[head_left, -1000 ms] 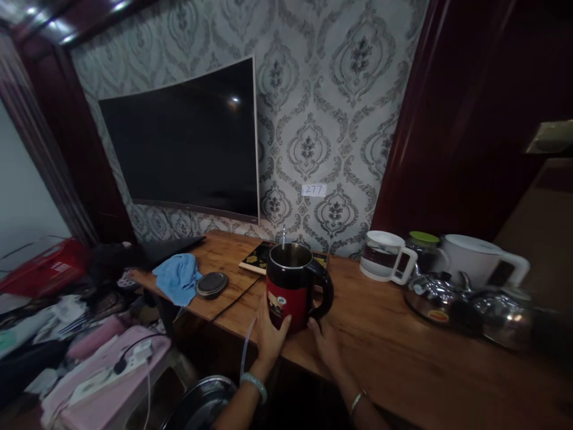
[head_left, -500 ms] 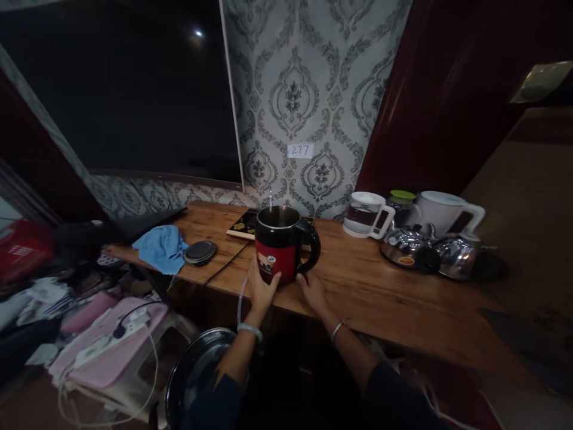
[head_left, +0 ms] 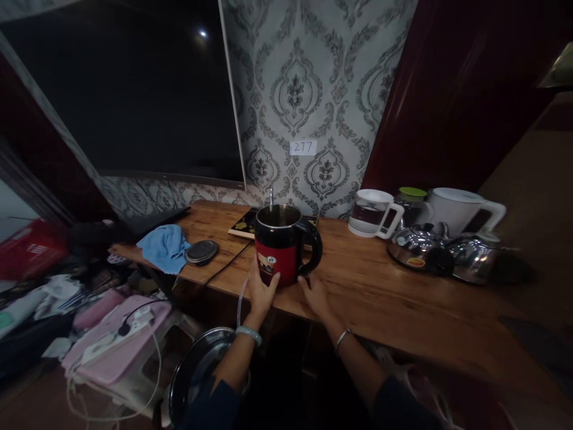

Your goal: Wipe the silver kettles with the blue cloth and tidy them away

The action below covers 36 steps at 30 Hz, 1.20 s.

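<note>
A lidless red and black electric kettle [head_left: 284, 257] stands upright near the front edge of the wooden table, its handle to the right and its top uncovered. My left hand [head_left: 262, 291] is wrapped round its lower left side, thumb across the front. Low on the right, below the handle, my right hand [head_left: 314, 291] grips the kettle's base; part of its fingers is hidden. Behind the kettle lie a flat black panel with gold flowers [head_left: 244, 224] and a thin metal spout [head_left: 271, 196]. A dark round lid [head_left: 202, 252] rests to the left, beside a blue cloth [head_left: 163, 248].
On the right of the wooden table [head_left: 371, 292] stand a clear white-handled jug [head_left: 370, 215], a green-lidded jug [head_left: 412, 194], a white pitcher [head_left: 456, 209] and two shiny metal kettles [head_left: 414, 246]. Below left are a metal basin [head_left: 203, 358] and a pink stool [head_left: 111, 352] with a power strip.
The camera view has shifted slightly, so the things on the right appear farther right. Both hands keep their places on the kettle, which has barely moved.
</note>
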Available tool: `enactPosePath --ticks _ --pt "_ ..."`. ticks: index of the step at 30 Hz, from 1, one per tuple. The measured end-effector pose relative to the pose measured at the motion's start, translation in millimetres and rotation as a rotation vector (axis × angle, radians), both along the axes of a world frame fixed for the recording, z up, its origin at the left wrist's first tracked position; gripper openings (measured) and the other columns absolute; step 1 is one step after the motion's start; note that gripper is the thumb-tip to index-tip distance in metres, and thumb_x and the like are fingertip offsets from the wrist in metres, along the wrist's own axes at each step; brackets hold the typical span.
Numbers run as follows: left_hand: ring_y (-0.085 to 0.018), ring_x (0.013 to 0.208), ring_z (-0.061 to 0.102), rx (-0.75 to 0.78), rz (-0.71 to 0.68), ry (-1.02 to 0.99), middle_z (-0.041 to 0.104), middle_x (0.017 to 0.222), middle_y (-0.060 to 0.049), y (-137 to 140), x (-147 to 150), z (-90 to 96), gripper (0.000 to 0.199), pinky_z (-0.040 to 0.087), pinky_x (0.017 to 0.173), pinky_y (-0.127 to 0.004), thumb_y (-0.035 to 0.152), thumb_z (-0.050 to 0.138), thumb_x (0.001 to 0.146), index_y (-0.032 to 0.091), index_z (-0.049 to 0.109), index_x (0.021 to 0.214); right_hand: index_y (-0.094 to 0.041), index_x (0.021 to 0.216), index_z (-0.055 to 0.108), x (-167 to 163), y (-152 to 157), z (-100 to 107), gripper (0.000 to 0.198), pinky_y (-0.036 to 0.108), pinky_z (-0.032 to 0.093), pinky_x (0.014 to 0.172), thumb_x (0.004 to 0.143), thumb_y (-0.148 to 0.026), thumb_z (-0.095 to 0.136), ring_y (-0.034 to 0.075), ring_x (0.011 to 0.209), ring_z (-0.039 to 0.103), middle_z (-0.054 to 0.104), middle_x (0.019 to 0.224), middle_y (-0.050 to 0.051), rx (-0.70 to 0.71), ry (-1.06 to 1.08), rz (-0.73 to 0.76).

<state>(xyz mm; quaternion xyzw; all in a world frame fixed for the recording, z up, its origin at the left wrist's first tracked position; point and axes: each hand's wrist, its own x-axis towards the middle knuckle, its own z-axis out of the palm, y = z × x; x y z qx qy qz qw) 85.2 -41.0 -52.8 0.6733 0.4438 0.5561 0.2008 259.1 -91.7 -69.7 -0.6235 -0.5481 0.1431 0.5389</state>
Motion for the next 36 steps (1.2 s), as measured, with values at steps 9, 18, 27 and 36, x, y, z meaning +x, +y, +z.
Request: enactPosePath --ticks 9,18,27,36 --pt "-0.032 0.147 0.041 0.030 0.033 0.029 0.044 0.157 -0.018 -2 -4 -7.8 0.081 0.033 0.121 -0.053 0.052 0.062 0.089 0.017 0.033 0.156 -0.021 0.114 0.074 1 2 -8 0.057 0.053 0.047 0.107 0.091 -0.064 0.045 0.033 0.117 0.066 0.075 0.119 0.014 0.027 0.059 0.017" --pt "-0.034 0.145 0.042 0.041 0.064 0.017 0.047 0.154 -0.018 -5 -7 -12.7 0.077 0.033 0.120 -0.058 0.051 0.061 0.089 0.018 0.037 0.154 -0.022 0.113 0.075 1 3 -8 0.058 0.055 0.046 0.110 0.089 -0.067 0.047 0.034 0.120 0.065 0.074 0.123 0.014 0.047 0.162 0.066" --pt "-0.036 0.137 0.050 0.111 0.129 -0.037 0.050 0.148 -0.020 -1 -3 -21.6 0.079 0.043 0.113 -0.058 0.053 0.065 0.085 0.018 0.039 0.151 -0.023 0.114 0.076 2 5 -13 0.058 0.055 0.039 0.117 0.088 -0.069 0.051 0.034 0.128 0.061 0.073 0.126 0.013 0.015 0.206 0.100" --pt "-0.033 0.123 0.059 0.126 0.132 -0.069 0.056 0.134 -0.019 -5 -2 -20.9 0.073 0.051 0.104 -0.053 0.054 0.065 0.084 0.017 0.043 0.142 -0.023 0.117 0.075 3 7 -15 0.057 0.053 0.043 0.114 0.088 -0.066 0.053 0.034 0.127 0.062 0.072 0.128 0.013 0.019 0.269 0.085"
